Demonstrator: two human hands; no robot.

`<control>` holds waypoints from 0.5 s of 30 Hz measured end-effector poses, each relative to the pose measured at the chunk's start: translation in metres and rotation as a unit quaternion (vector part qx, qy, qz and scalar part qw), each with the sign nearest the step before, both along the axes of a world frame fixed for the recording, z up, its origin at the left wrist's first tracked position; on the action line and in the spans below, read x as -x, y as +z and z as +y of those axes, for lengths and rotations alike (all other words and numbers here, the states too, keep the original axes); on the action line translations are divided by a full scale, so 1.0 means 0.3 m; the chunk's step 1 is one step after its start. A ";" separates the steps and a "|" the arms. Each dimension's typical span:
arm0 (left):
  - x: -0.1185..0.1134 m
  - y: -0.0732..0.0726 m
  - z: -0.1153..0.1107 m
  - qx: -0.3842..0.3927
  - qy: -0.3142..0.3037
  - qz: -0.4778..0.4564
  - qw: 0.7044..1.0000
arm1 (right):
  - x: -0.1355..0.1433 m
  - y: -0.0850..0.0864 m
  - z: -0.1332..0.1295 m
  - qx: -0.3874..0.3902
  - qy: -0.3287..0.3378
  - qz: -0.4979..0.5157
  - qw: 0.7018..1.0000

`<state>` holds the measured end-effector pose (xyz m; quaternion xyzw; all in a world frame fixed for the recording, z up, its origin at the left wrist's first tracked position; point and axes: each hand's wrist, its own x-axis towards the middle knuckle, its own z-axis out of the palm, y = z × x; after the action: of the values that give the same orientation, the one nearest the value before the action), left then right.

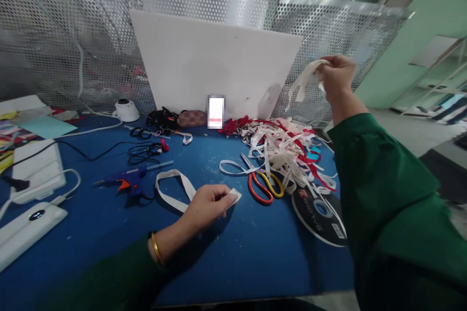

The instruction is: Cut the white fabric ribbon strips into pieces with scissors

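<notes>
Low over the blue table, my left hand pinches a white ribbon; its short end sticks out past the fingertips and the rest loops away behind the hand. My right hand is raised at the upper right, closed on a cream-white ribbon that dangles to the left. Scissors with one red and one yellow handle lie just right of my left hand. Below my raised hand spreads a tangled pile of white and red ribbons.
A blue glue gun lies on the left, near a white power strip and a white power bank. A black ribbon spool rests at right. Behind them stand a white board and a perforated metal screen.
</notes>
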<state>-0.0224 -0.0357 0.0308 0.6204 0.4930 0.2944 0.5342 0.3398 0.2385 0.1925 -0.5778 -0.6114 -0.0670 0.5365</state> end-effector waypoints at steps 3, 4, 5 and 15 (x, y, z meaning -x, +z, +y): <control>0.008 -0.003 0.008 -0.025 0.010 -0.003 1.000 | 0.091 0.033 -0.106 0.053 0.128 0.170 0.976; 0.010 -0.004 0.010 -0.033 0.020 -0.009 0.999 | 0.120 0.031 -0.147 0.074 0.169 0.191 0.964; 0.012 -0.005 0.012 -0.039 0.031 -0.022 0.998 | 0.148 0.023 -0.188 0.090 0.203 0.204 0.954; 0.055 0.009 0.057 0.001 0.225 -0.326 0.918 | 0.466 -0.279 -0.618 0.203 0.394 0.310 0.841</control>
<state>-0.0390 -0.0186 0.0335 0.3621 0.4184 0.5924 0.5855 0.2000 0.0530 0.1086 -0.3751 -0.5887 0.4583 0.5502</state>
